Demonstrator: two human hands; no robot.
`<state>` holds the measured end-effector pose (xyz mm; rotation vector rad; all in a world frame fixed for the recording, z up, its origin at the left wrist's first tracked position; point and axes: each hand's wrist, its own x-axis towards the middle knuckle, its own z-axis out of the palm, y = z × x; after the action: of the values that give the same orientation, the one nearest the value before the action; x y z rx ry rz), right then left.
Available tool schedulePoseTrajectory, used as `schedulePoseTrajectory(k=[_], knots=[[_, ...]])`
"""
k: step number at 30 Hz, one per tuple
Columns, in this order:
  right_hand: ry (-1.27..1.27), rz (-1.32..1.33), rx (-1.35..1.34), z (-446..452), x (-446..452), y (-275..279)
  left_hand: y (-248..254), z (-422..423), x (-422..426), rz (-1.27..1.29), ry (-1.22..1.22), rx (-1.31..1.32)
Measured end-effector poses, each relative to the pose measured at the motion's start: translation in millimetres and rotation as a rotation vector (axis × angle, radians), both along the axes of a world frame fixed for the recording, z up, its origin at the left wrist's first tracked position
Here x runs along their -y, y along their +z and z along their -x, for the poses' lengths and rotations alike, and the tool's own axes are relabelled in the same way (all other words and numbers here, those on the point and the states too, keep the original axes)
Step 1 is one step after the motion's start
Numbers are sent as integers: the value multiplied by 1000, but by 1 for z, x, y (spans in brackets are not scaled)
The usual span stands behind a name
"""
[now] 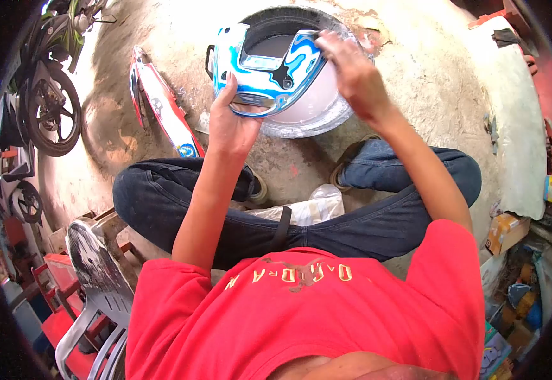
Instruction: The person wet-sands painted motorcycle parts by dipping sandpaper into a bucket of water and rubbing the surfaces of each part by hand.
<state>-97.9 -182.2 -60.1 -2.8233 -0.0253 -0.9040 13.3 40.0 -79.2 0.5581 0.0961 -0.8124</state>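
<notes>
A U-shaped motorcycle fairing panel (263, 81), white with wavy blue and black patches, is held over a round basin (310, 130) of cloudy whitish water. My left hand (233, 126) is closed on the panel's near left edge, its thumb lying on top. At the panel's upper right end is my right hand (352, 73), fingers bent and pressed together against the surface. Motion blurs those fingers, and anything under them is hidden.
A long red and white fairing piece (165, 107) lies on the concrete floor at left. Beyond it stands a motorcycle (51, 107). A grey plastic chair (101, 278) is near my left side. On the right are a long pale panel (521, 126) and a cardboard box (507, 233).
</notes>
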Motion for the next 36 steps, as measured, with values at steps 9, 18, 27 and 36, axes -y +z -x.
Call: schedulePoseTrajectory(k=[9, 18, 27, 36], knots=[[173, 18, -9, 6, -15, -5, 0, 0, -1, -15, 12, 0], [380, -13, -9, 14, -53, -13, -9, -5, -1, 37, -84, 77], [308, -37, -86, 22, -67, -9, -12, -5, -2, 55, -100, 59], [313, -54, -12, 14, -64, -11, 3, -2, -5, -4, -97, 82]])
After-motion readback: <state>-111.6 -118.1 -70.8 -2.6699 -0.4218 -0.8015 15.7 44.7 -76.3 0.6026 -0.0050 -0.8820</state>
